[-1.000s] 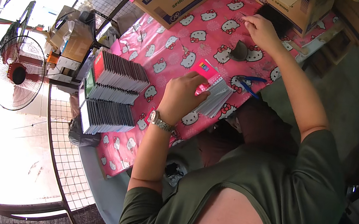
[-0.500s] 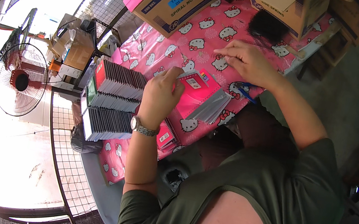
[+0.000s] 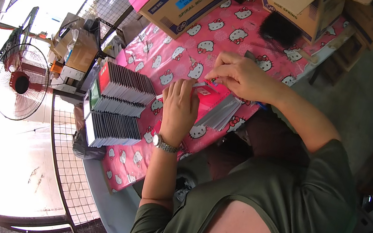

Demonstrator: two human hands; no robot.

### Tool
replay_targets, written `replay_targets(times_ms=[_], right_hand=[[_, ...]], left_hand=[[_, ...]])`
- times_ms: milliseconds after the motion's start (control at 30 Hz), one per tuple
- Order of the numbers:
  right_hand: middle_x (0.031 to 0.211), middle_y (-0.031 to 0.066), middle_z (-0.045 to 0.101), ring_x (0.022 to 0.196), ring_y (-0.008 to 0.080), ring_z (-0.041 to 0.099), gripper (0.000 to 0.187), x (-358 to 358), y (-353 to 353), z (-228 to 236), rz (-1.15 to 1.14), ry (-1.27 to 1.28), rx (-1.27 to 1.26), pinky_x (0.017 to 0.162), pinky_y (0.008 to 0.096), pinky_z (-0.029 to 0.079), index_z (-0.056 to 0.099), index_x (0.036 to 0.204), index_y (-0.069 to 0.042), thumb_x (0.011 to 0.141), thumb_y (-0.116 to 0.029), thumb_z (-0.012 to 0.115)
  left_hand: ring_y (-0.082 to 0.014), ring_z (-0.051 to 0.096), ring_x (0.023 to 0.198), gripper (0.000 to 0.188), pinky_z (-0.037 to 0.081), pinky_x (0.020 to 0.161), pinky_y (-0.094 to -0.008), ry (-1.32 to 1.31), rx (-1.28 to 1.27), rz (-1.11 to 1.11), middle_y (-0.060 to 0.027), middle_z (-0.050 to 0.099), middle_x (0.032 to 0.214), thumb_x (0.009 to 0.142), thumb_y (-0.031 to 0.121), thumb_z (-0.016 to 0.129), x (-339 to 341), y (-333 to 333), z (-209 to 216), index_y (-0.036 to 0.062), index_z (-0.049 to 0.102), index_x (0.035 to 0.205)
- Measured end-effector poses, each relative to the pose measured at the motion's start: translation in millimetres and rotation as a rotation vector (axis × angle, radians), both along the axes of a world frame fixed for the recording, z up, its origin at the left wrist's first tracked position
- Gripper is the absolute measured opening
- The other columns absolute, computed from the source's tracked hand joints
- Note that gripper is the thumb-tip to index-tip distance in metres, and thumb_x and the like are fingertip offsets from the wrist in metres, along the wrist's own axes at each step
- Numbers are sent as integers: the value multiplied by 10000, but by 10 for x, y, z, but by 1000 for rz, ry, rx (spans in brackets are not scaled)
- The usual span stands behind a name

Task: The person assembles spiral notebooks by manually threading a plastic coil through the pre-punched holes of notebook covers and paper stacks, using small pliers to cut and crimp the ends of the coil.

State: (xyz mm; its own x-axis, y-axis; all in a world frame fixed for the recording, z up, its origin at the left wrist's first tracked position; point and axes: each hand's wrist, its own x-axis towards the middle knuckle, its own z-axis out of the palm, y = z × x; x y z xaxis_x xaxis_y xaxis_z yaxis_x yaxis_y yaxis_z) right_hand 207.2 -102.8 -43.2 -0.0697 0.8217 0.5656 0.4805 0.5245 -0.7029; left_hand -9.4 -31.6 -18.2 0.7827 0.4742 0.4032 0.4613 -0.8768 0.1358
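A stack of pink notebooks point(image 3: 210, 101) with white pages lies on the table in front of me. My left hand point(image 3: 178, 110), wearing a wristwatch, is closed at the stack's left side, its fingers bent over a pink notebook's edge; its thumb side faces the stack. Over the stack's far edge my right hand point(image 3: 238, 76) is closed in a pinch, fingertips close to the top notebook's cover. What lies between those fingertips is too small to make out. A blue-handled tool point(image 3: 262, 106) shows only partly beside the stack, below the right forearm.
Rows of spiral-bound notebooks point(image 3: 114, 131) stand at the left, with red and green covers at their ends. A pile of black spiral wires point(image 3: 279, 30) lies at the far right. Cardboard boxes point(image 3: 184, 4) line the table's back edge. A fan point(image 3: 20, 82) stands left.
My right hand has moved left and nearer, down to the pink stack, from above the table. The left hand has shifted slightly right and nearer, covering the place where another pink notebook lay.
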Motion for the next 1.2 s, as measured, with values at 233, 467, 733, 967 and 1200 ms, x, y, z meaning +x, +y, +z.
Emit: replay_targets(times_ms=[233,467,733,967,1200], right_hand=[[956,110,631,871,271,665,287,41,33,75,168,137,-230,781,367,533,701,1098,-54,861,52,579],[914,78,653,796,173,632,224,79,129,32,153,-8,85,743,309,517,679,1130,-46,921,-9,608],[843,85,688,703,175,627,292,59,62,29,121,-70,-91,671,344,500,584,1222,-55,958,-168,638],[996,176,676,846,318,680,369,-60,-63,410,51,-241,-226,697,403,509,518,1230,-33,925,-189,657],[1064,226,647,978,402,647,410,906,1289,-1374,-557,-153,-268,897,461,523,608,1163,-42,830,-262,701]], left_hand=[[-338,565,978,280,406,907,-457,39,26,-24,-143,602,1014,886,34,536,-20,79,12,39,563,1164],[-336,570,976,278,400,906,-460,46,-58,-71,-137,615,997,879,39,542,-9,200,39,47,575,1155],[-329,572,962,363,394,911,-456,-1,-12,-85,-125,624,1000,836,24,551,6,132,17,75,560,1195],[-335,572,918,398,394,912,-464,59,-5,-84,-127,626,964,785,-12,537,16,67,89,83,561,1171],[-334,583,1005,186,334,1041,-516,105,-129,-102,-114,644,989,944,166,573,151,54,166,87,603,1110]])
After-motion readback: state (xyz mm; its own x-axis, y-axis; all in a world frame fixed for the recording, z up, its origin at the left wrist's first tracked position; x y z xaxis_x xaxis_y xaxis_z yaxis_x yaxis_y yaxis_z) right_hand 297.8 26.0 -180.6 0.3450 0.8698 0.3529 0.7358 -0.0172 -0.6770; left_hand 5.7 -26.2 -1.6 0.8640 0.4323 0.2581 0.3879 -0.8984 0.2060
